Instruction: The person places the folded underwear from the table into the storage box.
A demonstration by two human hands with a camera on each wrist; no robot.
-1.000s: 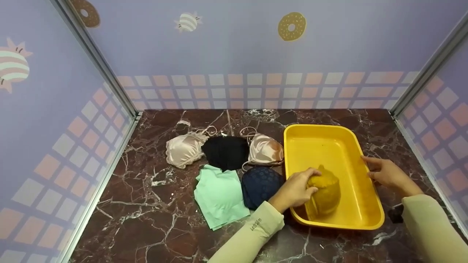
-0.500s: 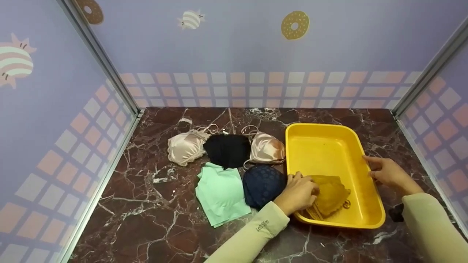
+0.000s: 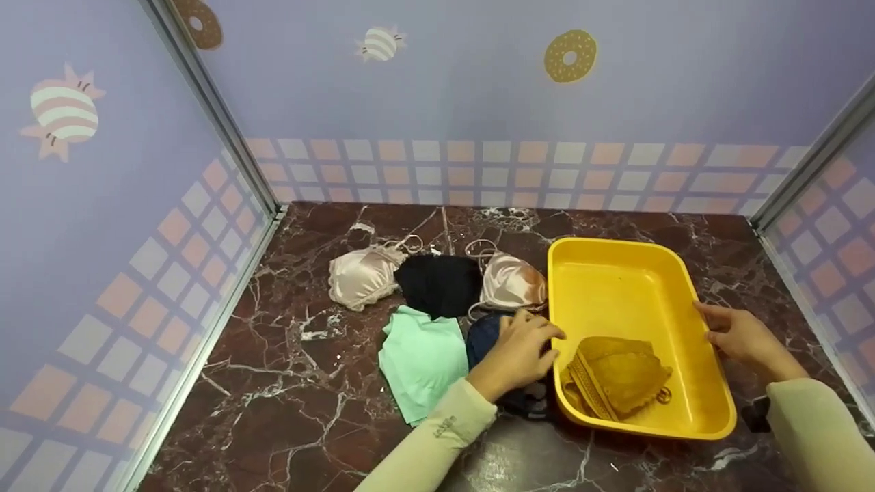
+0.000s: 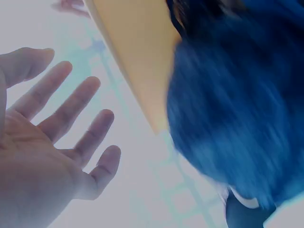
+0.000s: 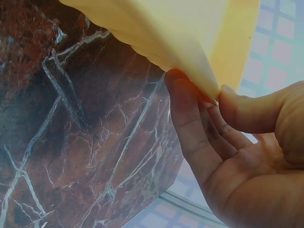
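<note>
My left hand (image 3: 519,352) hovers over a navy bra (image 3: 482,335), its fingers spread and holding nothing in the left wrist view. That navy bra fills the right of the left wrist view, blurred, and in the head view the hand covers much of it. A mustard bra (image 3: 625,376) lies folded in the near-left part of a yellow plastic tray (image 3: 608,283). With thumb and fingers my right hand (image 3: 745,342) pinches the tray's right rim; the right wrist view shows the thumb inside and the fingers underneath.
Left of the tray lie a mint-green bra (image 3: 424,362), a black bra (image 3: 439,285), a champagne satin bra (image 3: 513,281) and a cream lace-edged bra (image 3: 362,275). They rest on a dark red marbled tabletop (image 3: 273,410). Purple patterned walls (image 3: 478,82) enclose its back and sides.
My left hand let go of the mustard bra, which now lies flatter in the tray, and moved left out over the navy bra. My right hand stays on the rim. The head view shifted slightly.
</note>
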